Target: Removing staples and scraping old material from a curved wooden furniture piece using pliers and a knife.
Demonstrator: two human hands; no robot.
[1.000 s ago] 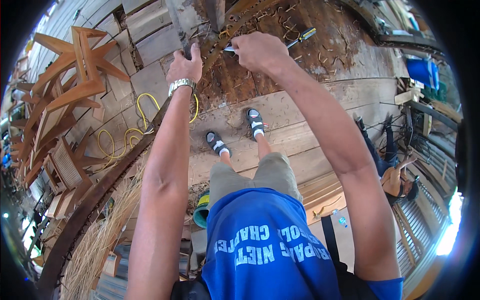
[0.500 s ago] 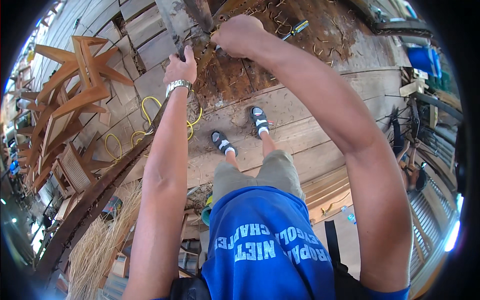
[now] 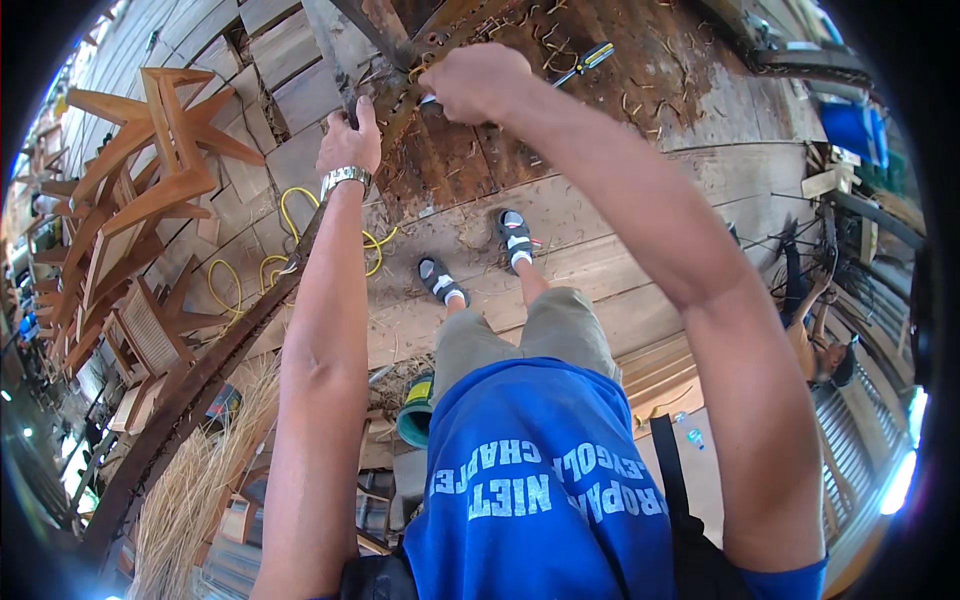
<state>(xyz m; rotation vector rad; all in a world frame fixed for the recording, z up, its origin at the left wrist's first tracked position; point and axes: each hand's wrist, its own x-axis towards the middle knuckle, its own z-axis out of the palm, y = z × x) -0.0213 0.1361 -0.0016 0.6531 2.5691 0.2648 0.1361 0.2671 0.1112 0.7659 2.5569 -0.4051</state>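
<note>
My left hand [image 3: 348, 145], with a metal watch [image 3: 346, 178] at the wrist, is closed round a long dark wooden bar [image 3: 215, 375], its thumb pointing up. The bar runs behind my forearm to the lower left, its edge rough with small bits. At top centre my right hand [image 3: 478, 82] is a fist beside a dark wooden frame corner with a row of holes [image 3: 402, 108]. Something small and pale shows under its fingers; what it grips is hidden. A screwdriver [image 3: 590, 61] with a yellow and black handle lies to the right on a stained brown board [image 3: 640, 110].
Curled strips litter the board. Wooden frames [image 3: 165, 150] are piled at the left, above a bundle of straw-coloured strands [image 3: 200, 500]. A yellow cord [image 3: 225, 285] lies on the planks near my sandals. A green bucket [image 3: 413, 425] stands by my legs. Another person [image 3: 830, 355] is at the far right.
My right hand has shifted slightly down, and my left hand slightly left and down with the bar. The green bucket and the person at the right show more fully.
</note>
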